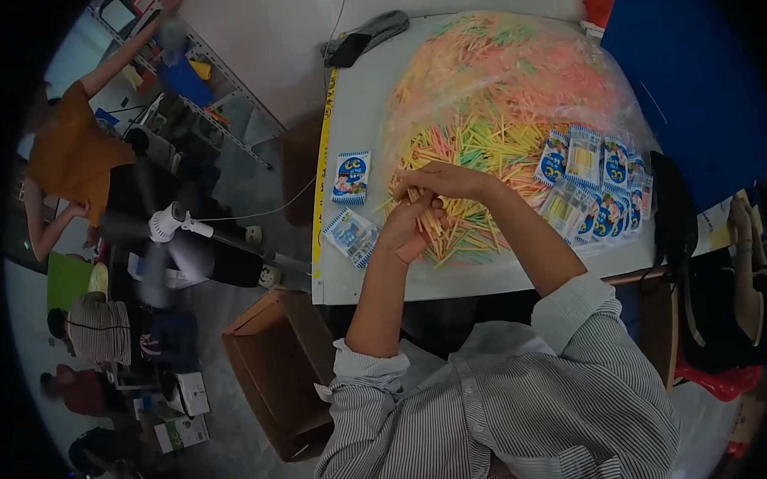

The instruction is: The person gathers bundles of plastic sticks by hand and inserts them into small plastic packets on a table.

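Thin coloured sticks (pixel 498 138) fill a large clear plastic bag lying open on the white table. At the pile's near left edge, my left hand (pixel 411 230) is closed around a small bunch of sticks (pixel 434 227). My right hand (pixel 445 181) reaches across from the right, its fingers bent over the top of that bunch and touching it. Several blue and white packets (pixel 615 161) lie on the right side of the bag. Two more packets rest left of my hands, one upper (pixel 351 177) and one lower (pixel 350 236).
A dark phone (pixel 351 50) and grey cloth (pixel 382 30) lie at the table's back left. Left of the table are a fan (pixel 170 224) and an open cardboard box (pixel 274 374) on the floor. A blue panel (pixel 699 76) stands right. Other people are left and right.
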The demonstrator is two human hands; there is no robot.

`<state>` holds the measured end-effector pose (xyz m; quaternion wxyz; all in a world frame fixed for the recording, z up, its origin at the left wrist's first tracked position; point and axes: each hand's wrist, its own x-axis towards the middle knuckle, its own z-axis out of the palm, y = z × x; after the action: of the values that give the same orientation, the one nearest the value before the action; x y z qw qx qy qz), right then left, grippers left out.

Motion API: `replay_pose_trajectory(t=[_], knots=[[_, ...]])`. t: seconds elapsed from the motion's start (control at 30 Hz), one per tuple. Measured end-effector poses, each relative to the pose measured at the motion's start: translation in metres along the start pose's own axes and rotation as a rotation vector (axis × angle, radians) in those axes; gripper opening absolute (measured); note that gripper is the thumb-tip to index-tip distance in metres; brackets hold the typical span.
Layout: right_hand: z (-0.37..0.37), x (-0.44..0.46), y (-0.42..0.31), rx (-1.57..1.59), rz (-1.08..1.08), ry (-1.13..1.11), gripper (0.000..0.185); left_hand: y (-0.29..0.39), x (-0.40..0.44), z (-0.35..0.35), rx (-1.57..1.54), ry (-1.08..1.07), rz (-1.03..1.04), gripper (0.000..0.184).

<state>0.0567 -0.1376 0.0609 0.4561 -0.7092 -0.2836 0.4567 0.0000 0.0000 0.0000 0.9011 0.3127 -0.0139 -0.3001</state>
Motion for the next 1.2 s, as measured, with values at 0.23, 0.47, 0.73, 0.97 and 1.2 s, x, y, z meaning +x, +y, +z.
replay_pose_trajectory(t=[0.23,0.47,0.73,0.97,1.2], knots=[[0.077,0.017,0.045,0.890,-0.486,0.950,0.049,-0.001,-0.004,0.050,0.165,0.413,0.439,0.020],[0.092,0.010,0.022,1.617,-0.560,0.685,0.045,-0.035,0.002,0.037,0.566,0.506,0.654,0.029],[0.098,0.001,0.008,1.637,-0.475,0.722,0.040,-0.045,-0.008,0.028,0.750,0.561,0.591,0.027],[0.071,-0.001,0.047,0.210,-0.444,0.985,0.056,-0.012,-0.055,0.043,0.122,0.321,0.140,0.022],[0.053,-0.025,0.026,0.032,-0.251,0.088,0.065,-0.039,-0.063,0.040,0.045,0.177,-0.133,0.022]])
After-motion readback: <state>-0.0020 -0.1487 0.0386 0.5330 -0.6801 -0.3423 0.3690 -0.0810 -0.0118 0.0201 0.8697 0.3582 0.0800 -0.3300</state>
